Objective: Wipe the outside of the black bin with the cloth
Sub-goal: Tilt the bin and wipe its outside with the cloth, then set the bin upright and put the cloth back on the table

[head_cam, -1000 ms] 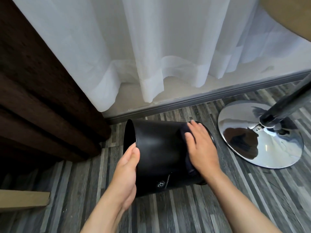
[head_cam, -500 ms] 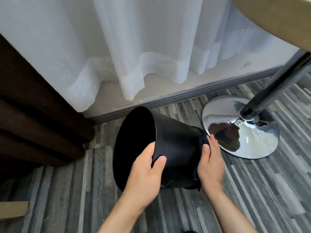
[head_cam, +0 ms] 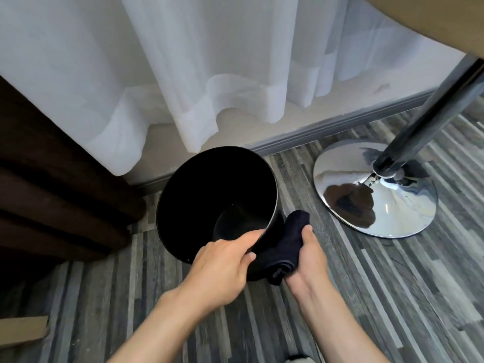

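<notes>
The black bin (head_cam: 199,195) stands nearly upright on the striped floor, its round mouth facing up toward me. My left hand (head_cam: 222,268) grips the near rim, thumb over the edge. My right hand (head_cam: 307,260) holds a dark navy cloth (head_cam: 286,247) bunched against the bin's lower right outer wall. Most of the bin's outside is hidden behind its rim and my hands.
A chrome table base (head_cam: 374,189) with its pole (head_cam: 429,111) sits just right of the bin. White sheer curtains (head_cam: 209,74) and a grey skirting board (head_cam: 327,129) lie behind. A dark brown curtain (head_cam: 52,179) fills the left. Cardboard (head_cam: 23,331) pokes in at lower left.
The bin has swung from lying on its side to nearly upright, mouth now upward. My left hand shifted onto the near rim; my right hand slid with the cloth down the right wall.
</notes>
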